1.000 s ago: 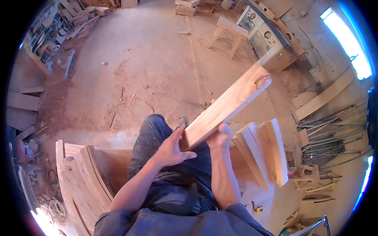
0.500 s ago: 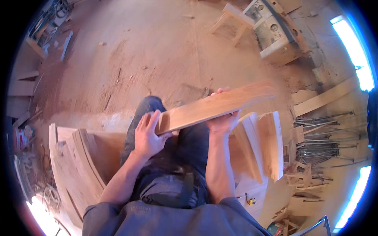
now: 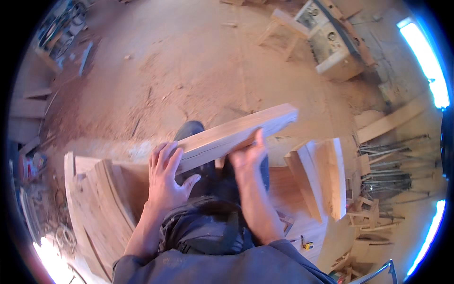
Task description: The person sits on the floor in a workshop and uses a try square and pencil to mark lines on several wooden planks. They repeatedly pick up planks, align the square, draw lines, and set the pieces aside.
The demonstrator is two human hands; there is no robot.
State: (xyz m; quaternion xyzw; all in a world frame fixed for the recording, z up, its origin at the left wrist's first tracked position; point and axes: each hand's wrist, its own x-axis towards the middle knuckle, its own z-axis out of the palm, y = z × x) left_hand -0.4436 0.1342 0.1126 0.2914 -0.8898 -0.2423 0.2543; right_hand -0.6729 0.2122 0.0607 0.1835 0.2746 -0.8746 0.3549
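Observation:
A thick wooden board [image 3: 236,130] is held up over my lap, slanting so that its right end is farther from me. At its left end my left hand [image 3: 165,177] has its fingers laid on the wood, with the thumb standing away from it. My right hand [image 3: 248,154] grips the board from the near side around its middle; some of those fingers are hidden beneath it. A thin dark line, like a crack or seam, runs along the board's near face.
Curved wooden pieces [image 3: 101,199] lie stacked at my left. More thick boards [image 3: 305,182] stand at my right, with a yellow tape measure [image 3: 308,245] near them. Metal clamps or rods [image 3: 388,182] lie farther right. A machine [image 3: 338,49] stands at the far right on the dusty floor [image 3: 189,71].
The board has rolled, so a different long face shows, and its far end has come left. My right hand has shifted left along it. My left thumb has lifted off the wood.

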